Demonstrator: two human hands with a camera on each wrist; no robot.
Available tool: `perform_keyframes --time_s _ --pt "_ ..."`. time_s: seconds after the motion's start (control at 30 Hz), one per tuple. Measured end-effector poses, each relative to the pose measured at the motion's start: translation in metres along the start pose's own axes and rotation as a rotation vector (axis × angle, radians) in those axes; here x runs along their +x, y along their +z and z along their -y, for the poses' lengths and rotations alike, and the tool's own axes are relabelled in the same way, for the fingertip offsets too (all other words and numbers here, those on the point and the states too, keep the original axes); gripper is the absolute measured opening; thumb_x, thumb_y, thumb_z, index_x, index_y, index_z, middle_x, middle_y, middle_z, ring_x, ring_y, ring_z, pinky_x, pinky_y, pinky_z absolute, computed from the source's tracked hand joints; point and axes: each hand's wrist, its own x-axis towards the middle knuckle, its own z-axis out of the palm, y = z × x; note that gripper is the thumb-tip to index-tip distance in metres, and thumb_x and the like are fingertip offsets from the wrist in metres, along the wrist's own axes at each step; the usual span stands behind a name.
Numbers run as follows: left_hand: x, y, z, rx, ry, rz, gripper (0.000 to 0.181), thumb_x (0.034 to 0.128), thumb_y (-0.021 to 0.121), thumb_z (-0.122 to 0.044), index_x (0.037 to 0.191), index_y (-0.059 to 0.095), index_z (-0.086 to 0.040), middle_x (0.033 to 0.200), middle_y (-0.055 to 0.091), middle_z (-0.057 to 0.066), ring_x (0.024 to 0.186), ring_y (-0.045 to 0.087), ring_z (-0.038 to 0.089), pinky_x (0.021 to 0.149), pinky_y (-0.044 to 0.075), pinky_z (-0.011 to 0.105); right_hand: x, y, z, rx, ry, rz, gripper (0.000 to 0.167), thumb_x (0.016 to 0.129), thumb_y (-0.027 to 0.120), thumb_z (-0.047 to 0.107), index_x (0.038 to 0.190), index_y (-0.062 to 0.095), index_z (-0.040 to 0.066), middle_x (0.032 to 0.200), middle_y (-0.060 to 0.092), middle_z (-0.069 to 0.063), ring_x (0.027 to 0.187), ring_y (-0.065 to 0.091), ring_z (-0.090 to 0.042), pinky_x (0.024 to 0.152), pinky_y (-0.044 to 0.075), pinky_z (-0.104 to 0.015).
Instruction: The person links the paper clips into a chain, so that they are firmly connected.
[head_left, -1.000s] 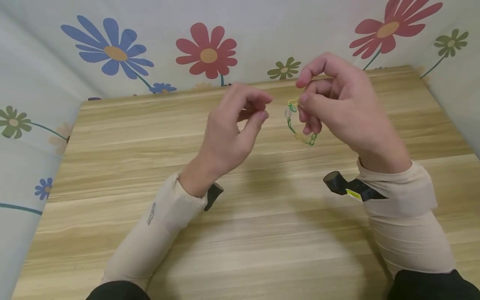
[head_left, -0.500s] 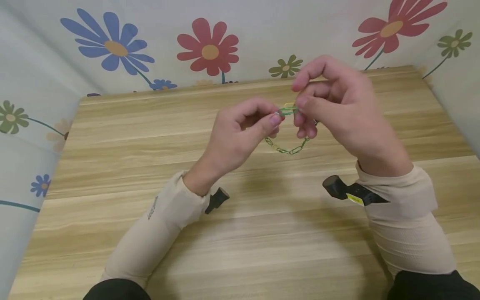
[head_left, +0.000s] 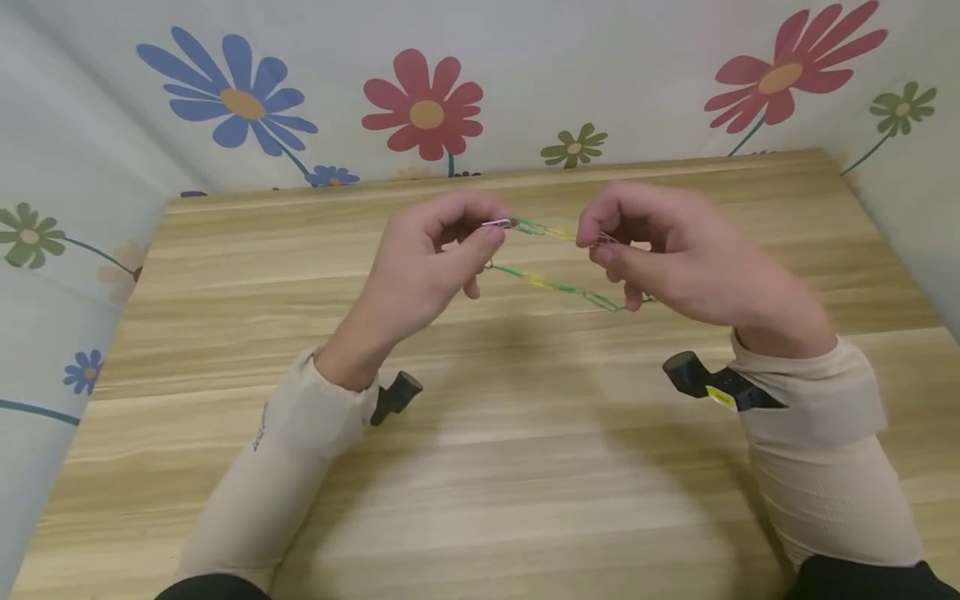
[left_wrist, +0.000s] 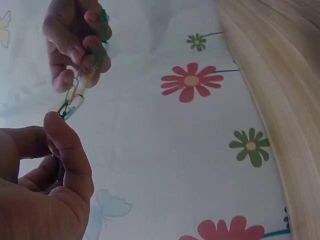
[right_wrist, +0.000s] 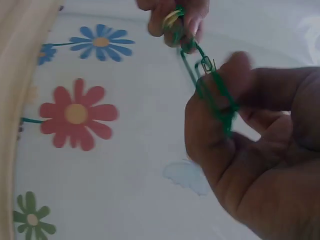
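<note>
A loop of linked paper clips [head_left: 536,281], mostly green and yellow, is stretched in the air between both hands. My left hand [head_left: 427,271] pinches it between thumb and index finger at a whitish paper clip [head_left: 495,223]. At the other end, my right hand [head_left: 697,254] pinches a pale paper clip [head_left: 604,239] with thumb and fingertips. A short green and yellow strand runs straight between the two pinches, while the longer strand sags below. Green clips [right_wrist: 217,95] lie across the right fingers in the right wrist view, somewhat blurred. Fingers hide parts of the chain.
Below the hands is a wood-grain table [head_left: 525,467]. A pale curtain [head_left: 510,50] printed with flowers stands behind the table and along its sides. A small black camera is strapped at each wrist over beige sleeves.
My left hand first came to the chain and took hold of it beside the right hand. Since then the hands have moved apart, drawing the loop out sideways; the right hand has lowered slightly.
</note>
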Motion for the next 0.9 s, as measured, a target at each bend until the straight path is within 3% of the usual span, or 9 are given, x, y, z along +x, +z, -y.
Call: perform_keyframes --time_s 0.1,0.23,0.33,0.47,0.63,0.73,0.9 --pt "-0.004 -0.003 0.006 0.212 -0.059 0.01 0.02 0.0982 0.061 -0.005 0.117 0.067 -0.003 0.091 0.061 0.006 0.067 0.055 0.023 0.063 0.051 0.032 0.002 0.011 -0.01 -0.133 0.087 -0.061 0.021 0.097 0.049 -0.009 0.094 0.064 0.005 0.09 0.056 -0.009 0.074 0.056 -0.023 0.056 0.056 -0.03" --pt "-0.005 0.0 0.018 0.499 -0.156 0.077 0.022 0.0945 0.057 -0.002 0.115 0.06 -0.007 0.091 0.053 0.004 0.074 0.05 0.02 0.067 0.042 0.033 0.008 0.026 -0.027 -0.291 0.153 -0.176 0.03 0.097 0.043 -0.008 0.093 0.071 0.004 0.094 0.058 -0.008 0.07 0.062 -0.019 0.062 0.057 -0.028" --pt "-0.001 0.003 0.03 0.586 -0.223 0.141 0.028 0.0885 0.055 0.001 0.114 0.054 -0.01 0.095 0.05 0.004 0.077 0.048 0.022 0.066 0.041 0.035 0.014 0.034 -0.042 -0.405 0.188 -0.182 0.036 0.098 0.041 -0.005 0.108 0.074 0.004 0.095 0.06 -0.01 0.066 0.063 -0.019 0.065 0.053 -0.031" --pt "0.004 0.002 0.049 0.649 -0.254 0.245 0.031 0.0878 0.056 0.001 0.115 0.05 -0.012 0.105 0.051 0.004 0.083 0.05 0.024 0.069 0.043 0.035 0.021 0.042 -0.064 -0.479 0.279 -0.052 0.042 0.095 0.042 -0.003 0.128 0.066 0.004 0.093 0.06 -0.012 0.062 0.05 -0.02 0.065 0.041 -0.036" --pt "0.003 -0.003 0.069 0.709 -0.269 0.417 0.024 0.092 0.055 0.001 0.111 0.059 -0.013 0.109 0.05 0.006 0.082 0.053 0.025 0.07 0.045 0.035 0.027 0.049 -0.088 -0.471 0.39 0.148 0.046 0.09 0.048 -0.003 0.133 0.061 0.005 0.073 0.052 -0.007 0.061 0.042 -0.019 0.063 0.038 -0.035" --pt "0.001 -0.005 0.075 0.721 -0.304 0.467 0.025 0.0925 0.054 0.001 0.11 0.066 -0.013 0.108 0.05 0.006 0.082 0.053 0.025 0.072 0.046 0.036 0.029 0.054 -0.096 -0.47 0.41 0.219 0.043 0.09 0.051 -0.002 0.13 0.062 0.007 0.072 0.048 -0.005 0.062 0.042 -0.02 0.062 0.038 -0.036" --pt "-0.002 -0.002 0.078 0.714 -0.374 0.524 0.028 0.0944 0.057 0.001 0.119 0.067 -0.007 0.113 0.05 0.009 0.093 0.053 0.026 0.086 0.047 0.037 0.029 0.062 -0.101 -0.513 0.425 0.332 0.043 0.089 0.06 0.002 0.131 0.058 0.009 0.078 0.05 -0.007 0.072 0.046 -0.024 0.072 0.041 -0.039"
